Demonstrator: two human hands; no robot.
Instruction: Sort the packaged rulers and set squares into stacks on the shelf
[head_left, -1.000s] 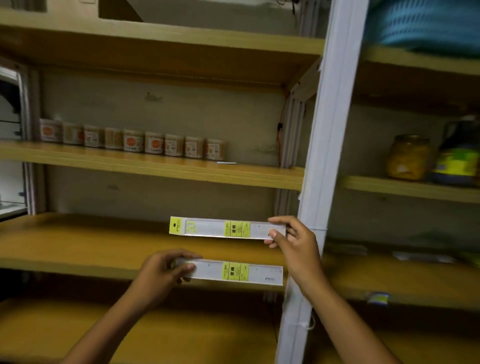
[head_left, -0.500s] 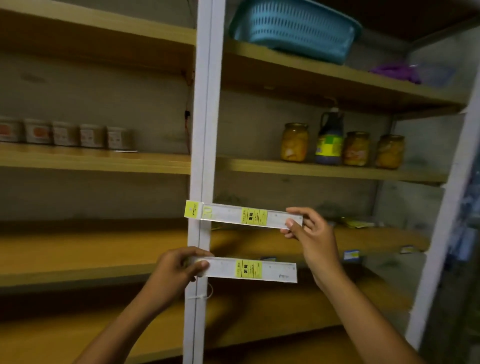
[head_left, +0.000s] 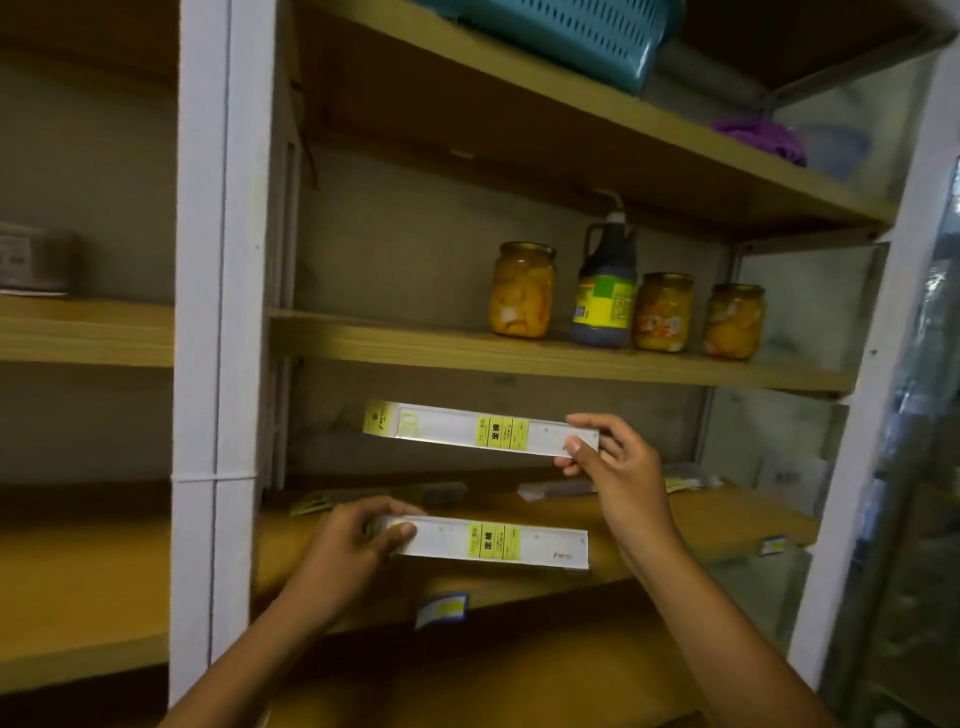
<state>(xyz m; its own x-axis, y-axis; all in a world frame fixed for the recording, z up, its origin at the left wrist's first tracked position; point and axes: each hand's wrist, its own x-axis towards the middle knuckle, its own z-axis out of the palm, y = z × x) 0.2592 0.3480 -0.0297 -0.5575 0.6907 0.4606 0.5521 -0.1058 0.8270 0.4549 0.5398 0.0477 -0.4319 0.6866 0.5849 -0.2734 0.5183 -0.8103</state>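
Behind both held rulers (head_left: 480, 431), blurred packets (head_left: 556, 488) lie on the shelf (head_left: 727, 525).

Wooden shelves (head_left: 545, 358) run between white upright posts (head_left: 223, 312), backed by a dull grey wall (head_left: 395, 249). The light is dim and yellowish. On the middle board stand three jars of yellow fruit (head_left: 521, 291) and a dark bottle (head_left: 605, 291) with a green label. A blue basket (head_left: 582, 36) sits on the top board, with something purple (head_left: 761, 137) further right.
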